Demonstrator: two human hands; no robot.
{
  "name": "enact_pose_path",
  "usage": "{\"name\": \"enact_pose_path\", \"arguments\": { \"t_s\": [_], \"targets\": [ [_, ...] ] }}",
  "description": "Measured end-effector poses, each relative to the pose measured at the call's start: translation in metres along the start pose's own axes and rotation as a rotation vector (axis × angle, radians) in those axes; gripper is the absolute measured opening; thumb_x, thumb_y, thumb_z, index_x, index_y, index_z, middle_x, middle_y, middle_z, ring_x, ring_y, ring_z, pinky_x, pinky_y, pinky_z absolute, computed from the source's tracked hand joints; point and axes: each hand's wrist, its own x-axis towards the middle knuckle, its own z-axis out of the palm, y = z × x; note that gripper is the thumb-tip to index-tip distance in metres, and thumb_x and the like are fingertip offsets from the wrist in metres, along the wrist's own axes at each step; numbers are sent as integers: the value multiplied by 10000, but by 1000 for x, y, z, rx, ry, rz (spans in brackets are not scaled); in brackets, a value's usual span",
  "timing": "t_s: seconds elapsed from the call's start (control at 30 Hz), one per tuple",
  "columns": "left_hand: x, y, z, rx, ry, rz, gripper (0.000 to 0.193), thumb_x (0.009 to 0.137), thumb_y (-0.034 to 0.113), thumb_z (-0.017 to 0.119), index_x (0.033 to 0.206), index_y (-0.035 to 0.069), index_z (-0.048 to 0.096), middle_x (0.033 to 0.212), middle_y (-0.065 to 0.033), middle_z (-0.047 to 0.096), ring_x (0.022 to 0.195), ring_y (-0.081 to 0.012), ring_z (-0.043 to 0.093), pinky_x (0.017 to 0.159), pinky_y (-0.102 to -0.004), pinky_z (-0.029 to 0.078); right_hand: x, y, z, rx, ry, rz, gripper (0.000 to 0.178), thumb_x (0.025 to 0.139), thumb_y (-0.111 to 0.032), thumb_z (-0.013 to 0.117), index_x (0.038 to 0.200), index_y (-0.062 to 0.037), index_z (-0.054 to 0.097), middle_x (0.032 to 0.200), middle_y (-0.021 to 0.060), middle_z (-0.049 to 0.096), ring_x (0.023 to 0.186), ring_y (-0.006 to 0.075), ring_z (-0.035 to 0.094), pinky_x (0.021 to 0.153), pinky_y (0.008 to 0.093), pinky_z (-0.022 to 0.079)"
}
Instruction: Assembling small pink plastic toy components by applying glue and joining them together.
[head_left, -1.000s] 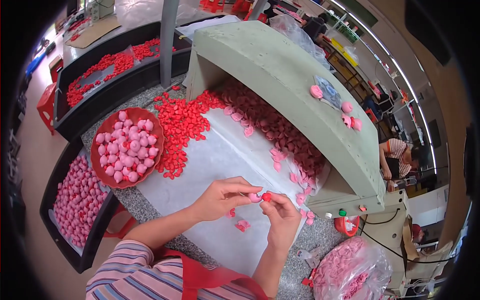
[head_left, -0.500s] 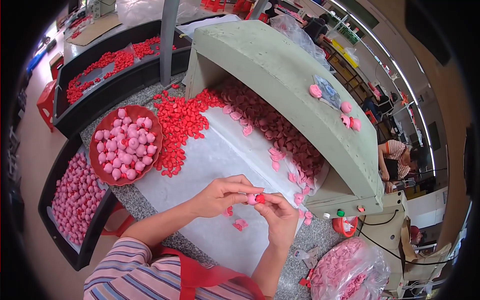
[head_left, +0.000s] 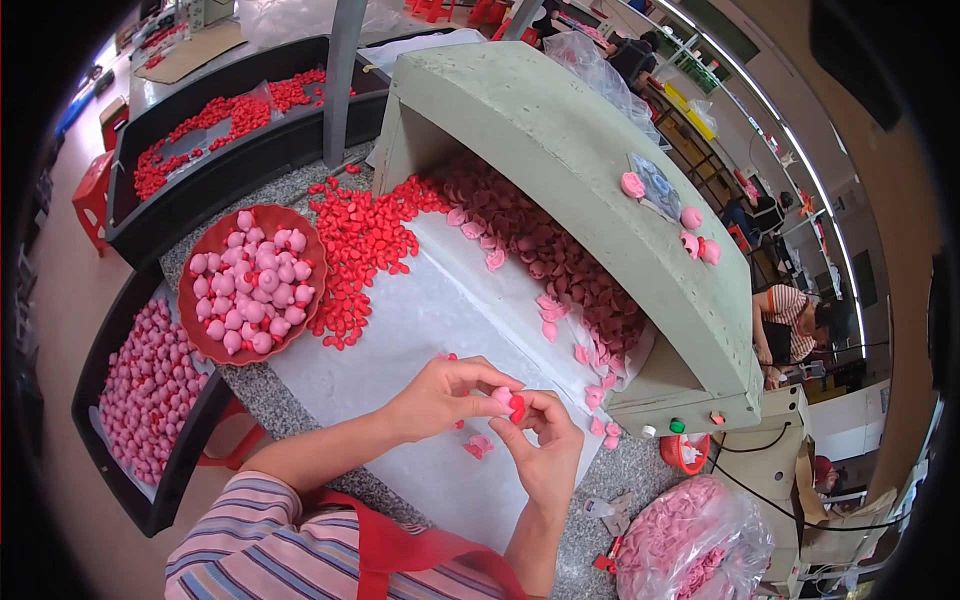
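Observation:
Between my two hands, over the white sheet, is a small rounded pink-and-red piece. My left hand pinches its pink side between thumb and fingertips. Against the red side, the thumb and curled fingers of my right hand are closed. A loose pink piece lies on the sheet just below the hands. To the left stands a red scalloped bowl, heaped with pink balls that have red parts. Beside it spreads a pile of small red pieces.
A pale green metal hood arches over a heap of pink shell-like pieces. Black trays with red pieces and pink balls stand at the left. Front right are a clear bag of pink pieces and a small red cup.
The pink-and-red piece has turned slightly between my fingers, showing more pink on top. My right hand has shifted a little left and down.

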Motion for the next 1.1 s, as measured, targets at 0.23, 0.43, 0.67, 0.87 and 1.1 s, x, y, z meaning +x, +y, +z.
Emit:
{"name": "enact_pose_path", "arguments": {
  "t_s": [0.23,0.43,0.67,0.87,1.1],
  "targets": [
    [0,2,-3,30,-10,-241,197,784,51,611,976,63,652,857,-41,547,767,-104,528,638,-222,443,-2,8,10,-581,173,-155,255,604,-58,741,796,-22,577,763,60,564,626,166,538,564,274,447],
    [-5,-5,1,170,45,-76,195,761,30,617,950,53,657,871,-47,549,770,-110,528,635,-223,443,2,28,12,-446,229,-323,200,580,-40,724,700,-36,564,682,54,564,641,207,540,579,301,430],
    [-8,-39,-8,109,128,-19,191,762,-55,593,936,8,639,915,-48,525,774,-105,533,638,-221,460,4,67,17,-518,220,-475,215,579,-16,699,738,-45,557,697,63,556,670,230,541,587,305,430],
    [-6,-49,-57,-69,93,-28,114,766,-54,595,860,-1,632,925,-56,529,820,-135,554,690,-265,477,33,54,33,-657,-121,-313,346,610,-17,667,937,-42,556,830,93,564,808,273,548,689,342,446],
    [-14,-66,-70,816,263,280,151,678,-57,631,809,15,614,893,-80,534,819,-223,574,700,-292,476,161,92,119,-630,-308,-369,331,694,-86,636,1013,-36,563,979,136,579,839,270,588,745,350,463]
  ]
}}
